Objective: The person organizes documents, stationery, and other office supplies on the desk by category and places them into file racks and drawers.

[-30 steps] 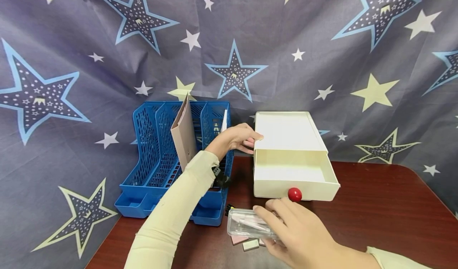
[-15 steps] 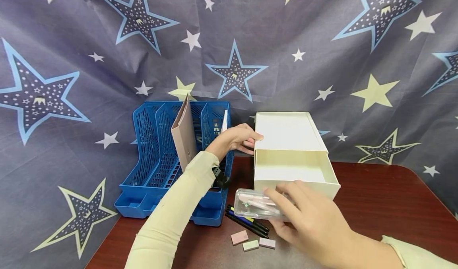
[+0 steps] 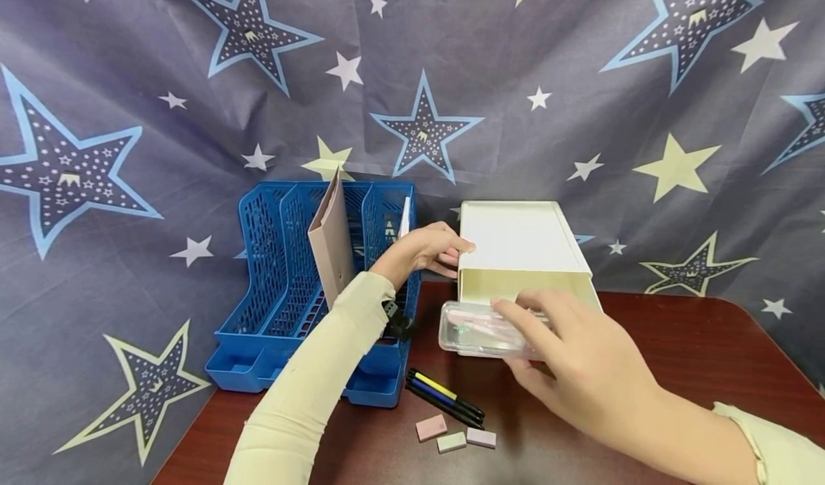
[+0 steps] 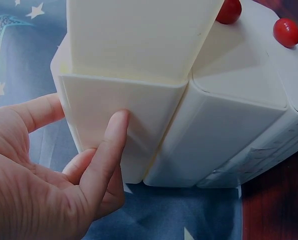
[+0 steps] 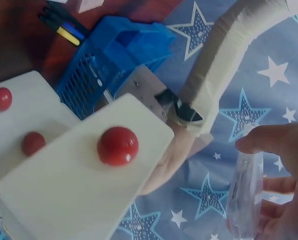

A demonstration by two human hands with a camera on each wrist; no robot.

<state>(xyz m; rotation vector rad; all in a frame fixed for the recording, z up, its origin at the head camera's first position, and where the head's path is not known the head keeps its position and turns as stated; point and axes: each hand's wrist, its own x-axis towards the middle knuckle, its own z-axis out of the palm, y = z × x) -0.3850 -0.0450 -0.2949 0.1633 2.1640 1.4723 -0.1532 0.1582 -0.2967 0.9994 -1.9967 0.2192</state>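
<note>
My right hand (image 3: 583,374) holds a clear plastic pencil case (image 3: 469,338) with slim pale and pinkish items inside. It is raised in front of the pulled-out top drawer (image 3: 515,284) and covers much of its front. The right wrist view shows the case between thumb and fingers, beside the drawer's red knob (image 5: 118,146). My left hand (image 3: 425,247) touches the left side of the white drawer cabinet (image 3: 522,234), its thumb near the top edge. In the left wrist view, one straight finger (image 4: 116,132) presses the cabinet's side wall.
Left of the cabinet stands a blue file organizer (image 3: 261,256) with a pinkish folder (image 3: 331,245) in it. Black-capped pens (image 3: 445,399) and three small erasers, one of them pink (image 3: 431,428), lie on the dark red-brown table (image 3: 696,370). A starry cloth (image 3: 490,41) hangs behind.
My right hand has lifted the pencil case up and to the right, from over the erasers and pens to the drawer front, uncovering the pens and erasers. My left hand stays put.
</note>
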